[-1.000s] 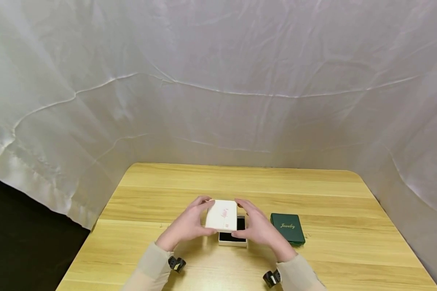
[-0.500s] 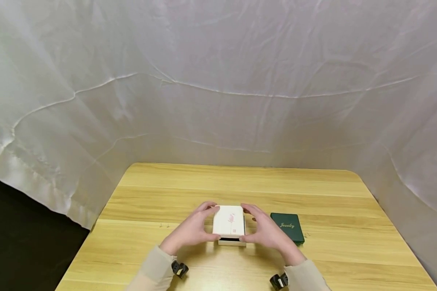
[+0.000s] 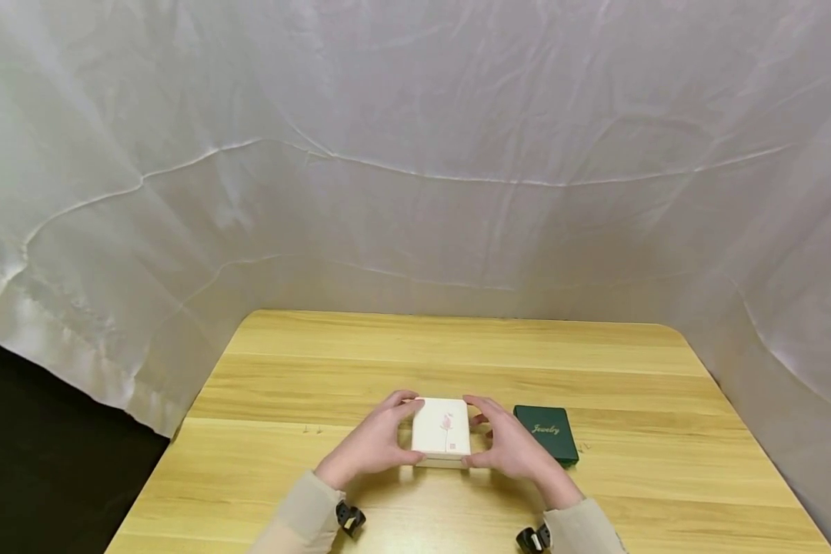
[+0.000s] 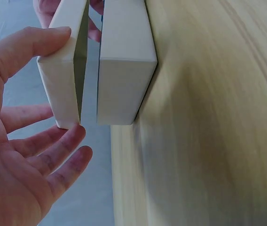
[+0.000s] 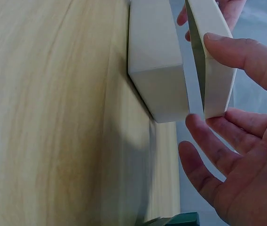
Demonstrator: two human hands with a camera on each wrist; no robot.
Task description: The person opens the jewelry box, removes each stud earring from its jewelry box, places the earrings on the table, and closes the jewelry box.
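White cloth (image 3: 415, 154) hung behind and around a wooden bench (image 3: 457, 346). Cream sleeves covered both forearms at the near edge.

Left hand (image 3: 370, 445) held the left side of a white lid (image 3: 442, 427), thumb on its near edge, fingers curled round the far corner. In the left wrist view the thumb sat on the lid's side, other fingers loosely spread just under it.

Right hand (image 3: 512, 446) held the lid's right side the same way, thumb at the near edge, fingers bent over the far side. Right wrist view showed thumb on the lid's rim, fingers half open below.

Lid sat over a white box (image 3: 440, 462) at the bench's near middle, not fully seated: both wrist views showed a narrow gap between lid (image 4: 63, 66) and box (image 4: 124, 61), lid slightly tilted. Pink flower print on the lid top.

Green box (image 3: 545, 432) with gold "Jewelry" lettering lay flat just right of the right hand, closed.
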